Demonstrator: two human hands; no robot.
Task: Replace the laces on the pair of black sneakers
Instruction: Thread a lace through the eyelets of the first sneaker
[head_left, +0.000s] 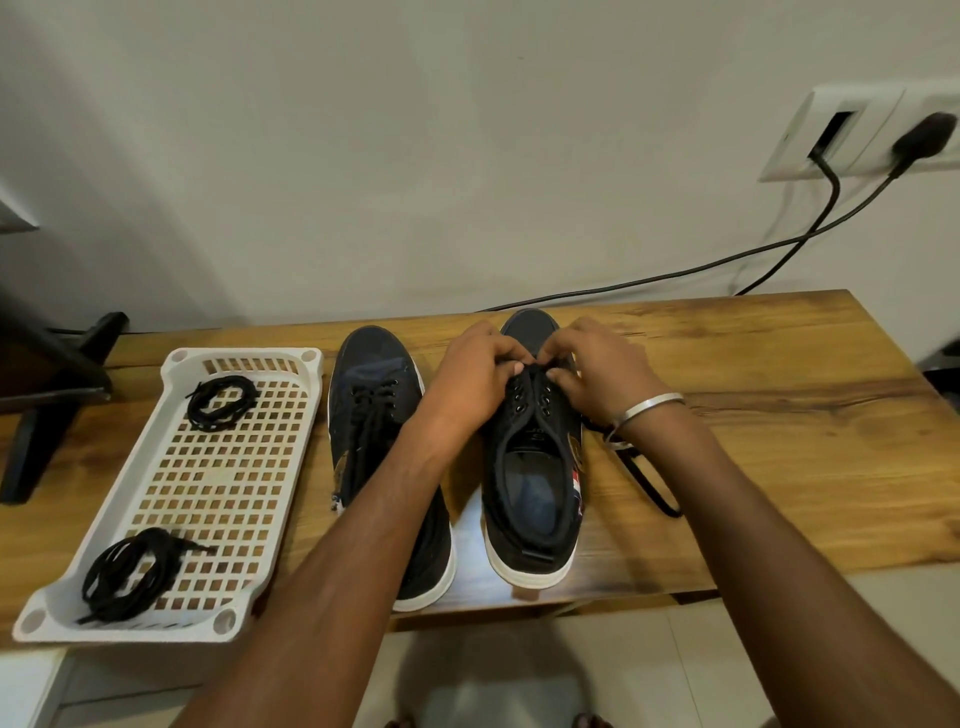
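Sneakers sit side by side mid-table: the left sneaker (387, 452) still laced, the right sneaker (535, 467) nearly stripped. Left hand (478, 374) and right hand (597, 374) both pinch its lace (532, 370) at the far eyelets. That cord looks soft and limp, best gripped near its tip.

2 black sneakers: left sneaker (387, 447) laced, right sneaker (535, 467) unlaced.

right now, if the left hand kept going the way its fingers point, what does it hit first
Probably the right hand: the left hand points right across the right shoe, fingers nearly meeting over the lace. Depth is unclear.
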